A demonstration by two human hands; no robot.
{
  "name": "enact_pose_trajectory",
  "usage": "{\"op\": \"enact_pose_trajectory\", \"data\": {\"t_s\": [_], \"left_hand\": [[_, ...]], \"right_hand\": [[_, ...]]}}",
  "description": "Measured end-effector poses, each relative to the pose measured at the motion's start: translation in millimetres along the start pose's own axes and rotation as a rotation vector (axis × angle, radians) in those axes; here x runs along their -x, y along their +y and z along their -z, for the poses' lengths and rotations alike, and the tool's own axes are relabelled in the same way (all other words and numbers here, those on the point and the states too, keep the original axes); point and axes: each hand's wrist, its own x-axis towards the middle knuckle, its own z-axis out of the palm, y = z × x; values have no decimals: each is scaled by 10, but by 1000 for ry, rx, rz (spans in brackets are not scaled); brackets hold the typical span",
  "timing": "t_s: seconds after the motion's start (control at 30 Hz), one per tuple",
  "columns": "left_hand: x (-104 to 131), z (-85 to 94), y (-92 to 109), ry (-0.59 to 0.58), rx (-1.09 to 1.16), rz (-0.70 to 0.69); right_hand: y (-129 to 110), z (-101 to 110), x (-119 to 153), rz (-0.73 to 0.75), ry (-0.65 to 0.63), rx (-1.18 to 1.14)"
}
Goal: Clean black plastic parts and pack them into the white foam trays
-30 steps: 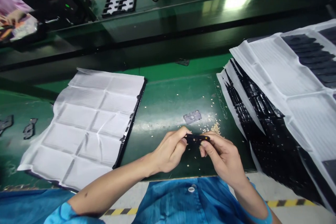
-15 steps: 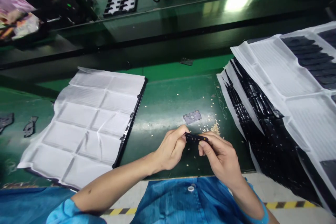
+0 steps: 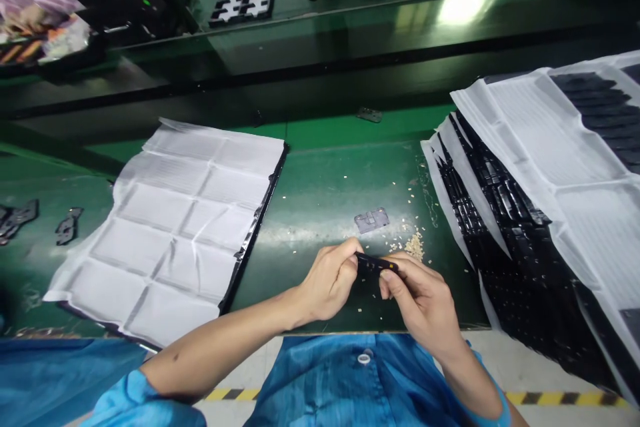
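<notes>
Between both hands, over the bench's near edge, is a small flat black plastic part (image 3: 374,262) held edge-on, with a tiny yellow spot near its right end. My left hand (image 3: 331,282) pinches its left end between thumb and fingers. The right end is gripped by my right hand (image 3: 419,293), thumb in front and fingers behind. Just beyond the hands a grey plate-like part (image 3: 371,220) lies flat on the green bench. Beside it is a heap of tiny pale pieces (image 3: 414,245), with several more scattered around.
To the left lies a black tray covered by a white sheet (image 3: 175,227). Stacked black trays with white sheets (image 3: 510,213) stand at the right. Loose black parts (image 3: 69,225) lie far left, and another dark part (image 3: 369,114) sits at the back. A raised shelf (image 3: 320,27) runs behind.
The view has shifted slightly, so the bench things appear a little further right. Both hands keep the same hold on the black plastic part.
</notes>
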Motion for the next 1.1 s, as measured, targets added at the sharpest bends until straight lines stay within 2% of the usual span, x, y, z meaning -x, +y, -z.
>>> {"op": "enact_pose_trajectory", "data": {"t_s": [0.17,0.3,0.4,0.53,0.6,0.7,0.8,0.87,1.0,1.1], "left_hand": [[10,-4,-13,-37,-28,-4],[0,-8,-61,-96,-57,5],[-13,-22,-115,-85,-274,-28],[-12,21,-91,-199,-666,-230],[4,85,-26,-237,-736,-234],[11,184,80,-201,-609,-131],[-42,219,129,-124,-299,-24],[-95,208,121,-68,-148,-22],[-141,202,79,59,-111,-37],[-108,210,88,69,-101,37]], "right_hand": [[41,10,32,-46,32,5],[78,83,45,-97,144,22],[72,135,33,-144,191,-7],[14,180,-9,-189,156,-84],[-13,194,-24,-202,145,-104],[-33,185,-45,-215,120,-106],[-17,135,-79,-213,76,-112],[25,115,-102,-201,29,-114],[166,186,-108,-95,32,70],[217,250,-85,2,112,281]]}}
